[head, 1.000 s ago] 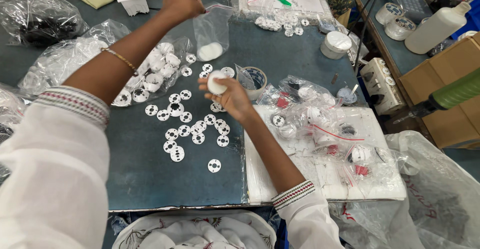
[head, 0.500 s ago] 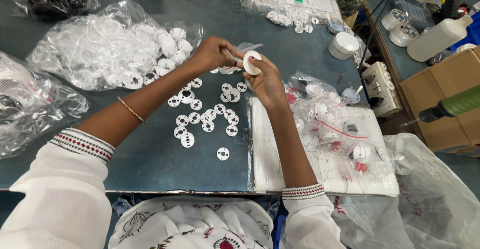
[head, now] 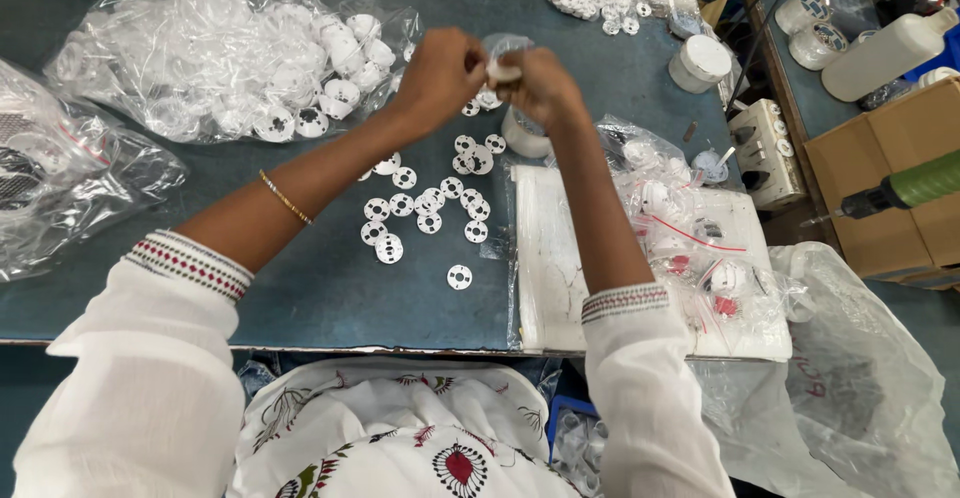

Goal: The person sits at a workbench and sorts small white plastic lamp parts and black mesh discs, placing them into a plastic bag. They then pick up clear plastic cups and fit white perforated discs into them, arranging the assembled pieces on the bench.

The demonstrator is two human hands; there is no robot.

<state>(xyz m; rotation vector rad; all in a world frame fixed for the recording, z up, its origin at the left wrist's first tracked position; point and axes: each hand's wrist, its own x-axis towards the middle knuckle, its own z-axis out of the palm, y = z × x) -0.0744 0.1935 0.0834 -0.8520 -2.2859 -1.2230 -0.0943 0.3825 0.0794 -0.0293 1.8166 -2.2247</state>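
Near the top centre of the frame my left hand [head: 440, 76] and right hand [head: 540, 86] pinch a small white part [head: 500, 70] together above the scattered white discs [head: 430, 213] on the blue-grey table [head: 300, 288].

We find a dark blue-grey table [head: 300, 288]. At its centre lie loose white discs [head: 425, 208] with holes, one disc [head: 459, 277] apart at 6 o'clock of them. At 10 o'clock lies a clear bag [head: 230, 53] of white parts; at 9 o'clock a second bag [head: 60, 178]. At 3 o'clock lies a white sheet [head: 560, 268] carrying small bags [head: 690, 228] with red parts. At 1 o'clock stands a white jar [head: 702, 62], with more discs [head: 590, 3] at 12.
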